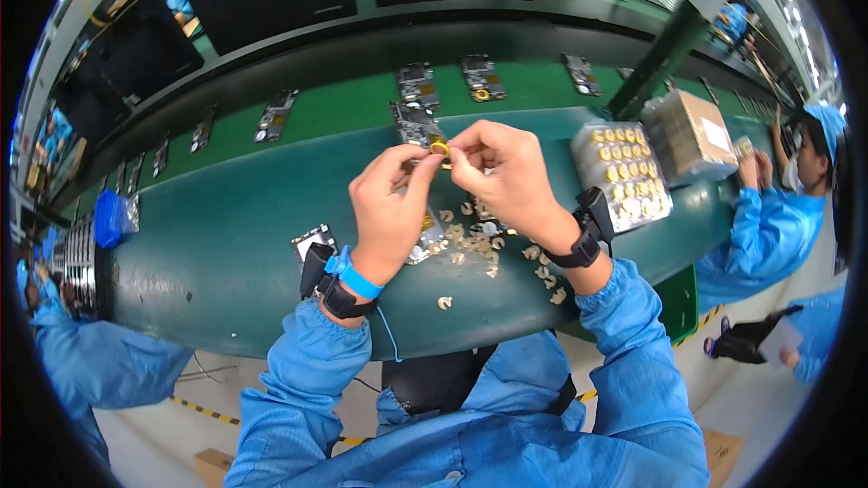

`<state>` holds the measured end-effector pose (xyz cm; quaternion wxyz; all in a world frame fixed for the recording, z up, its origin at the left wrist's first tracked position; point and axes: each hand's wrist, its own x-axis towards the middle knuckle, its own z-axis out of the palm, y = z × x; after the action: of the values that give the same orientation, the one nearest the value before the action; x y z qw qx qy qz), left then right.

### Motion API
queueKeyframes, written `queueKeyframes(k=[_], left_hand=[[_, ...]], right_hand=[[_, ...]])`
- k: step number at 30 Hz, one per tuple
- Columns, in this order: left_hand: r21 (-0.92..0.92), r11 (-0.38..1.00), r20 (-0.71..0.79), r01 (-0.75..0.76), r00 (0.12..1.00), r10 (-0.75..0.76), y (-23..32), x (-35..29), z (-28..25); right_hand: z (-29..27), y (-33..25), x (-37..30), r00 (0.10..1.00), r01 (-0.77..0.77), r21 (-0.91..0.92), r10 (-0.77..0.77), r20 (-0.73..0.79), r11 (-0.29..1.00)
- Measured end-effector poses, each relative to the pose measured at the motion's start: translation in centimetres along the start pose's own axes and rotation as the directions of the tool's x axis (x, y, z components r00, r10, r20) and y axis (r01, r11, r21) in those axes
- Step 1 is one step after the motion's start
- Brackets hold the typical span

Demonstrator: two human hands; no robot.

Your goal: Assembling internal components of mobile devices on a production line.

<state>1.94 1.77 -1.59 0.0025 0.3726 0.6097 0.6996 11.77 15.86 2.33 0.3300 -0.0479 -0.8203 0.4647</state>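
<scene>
Both hands, left hand [389, 208] and right hand [506, 176], pinch one small gold part [439, 148], fingertips hiding most of it above the green surface [226, 253]

So I've got this tiny round gold part [439, 147], looks like a little ring or disc, shiny yellow metal. It's pinched between the fingertips of my left hand [391, 208] and my right hand [506, 176], held up above the dark green worktop [226, 253], just in front of a circuit board [418, 124] lying flat there. The part's mostly covered by my fingers, so only a bit of the gold edge shows. Can't really tell which way it's tilted or if there's a hole through it.
</scene>
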Motion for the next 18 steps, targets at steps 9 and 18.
queueKeyframes(k=[9, 18], left_hand=[[0.218, 0.960, 0.081, -0.176, 0.983, 0.162, 0.5, 1.2, -0.8], [0.229, 0.973, 0.081, -0.030, 0.997, 0.012, 0.3, 1.1, -1.6]], right_hand=[[1.4, 1.7, 1.3, 0.997, 0.012, 0.114, -0.021, 0.072, 0.993], [-1.2, 2.3, 1.5, 0.971, -0.228, 0.243, 0.200, 0.133, 0.943]])
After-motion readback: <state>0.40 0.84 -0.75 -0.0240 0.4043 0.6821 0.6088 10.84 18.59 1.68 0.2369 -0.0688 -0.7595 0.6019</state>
